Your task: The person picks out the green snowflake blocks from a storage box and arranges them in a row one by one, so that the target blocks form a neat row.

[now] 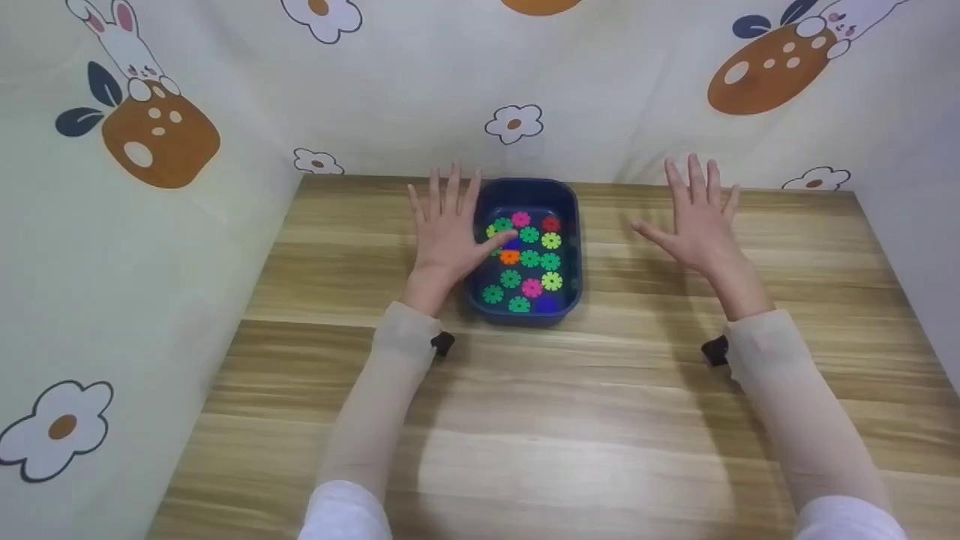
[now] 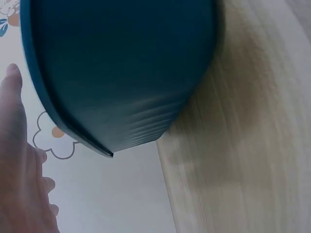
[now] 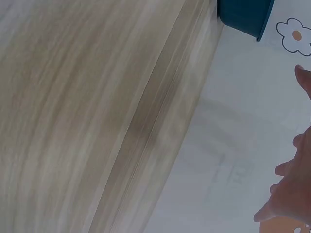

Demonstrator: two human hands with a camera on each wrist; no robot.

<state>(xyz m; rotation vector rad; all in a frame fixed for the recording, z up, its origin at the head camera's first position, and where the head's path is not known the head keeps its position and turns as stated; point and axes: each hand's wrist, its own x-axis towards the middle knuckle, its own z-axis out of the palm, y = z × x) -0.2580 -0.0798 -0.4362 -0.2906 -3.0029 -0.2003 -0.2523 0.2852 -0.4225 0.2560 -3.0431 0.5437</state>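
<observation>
A dark blue rectangular tub (image 1: 525, 318) stands on the wooden table and holds several flower-shaped plastic discs (image 1: 531, 288) in green, pink, yellow, orange, red and blue. My left hand (image 1: 450, 238), fingers spread, hovers at the tub's left side with the thumb over its interior and some discs. In the left wrist view the tub's outer wall (image 2: 116, 73) fills the upper part, beside the left hand (image 2: 22, 165). Well to the right of the tub, my right hand (image 1: 701, 225) is held out with spread fingers and holds nothing. The right wrist view catches that hand (image 3: 294, 179) at its edge.
The wood-grain table (image 1: 570, 420) runs back to a cloth backdrop (image 1: 420, 97) printed with flowers, rabbits and orange fruit. More of this cloth rises along the left side, and a pale wall (image 1: 915, 195) borders the right. A small black device (image 1: 718, 351) sits at each wrist.
</observation>
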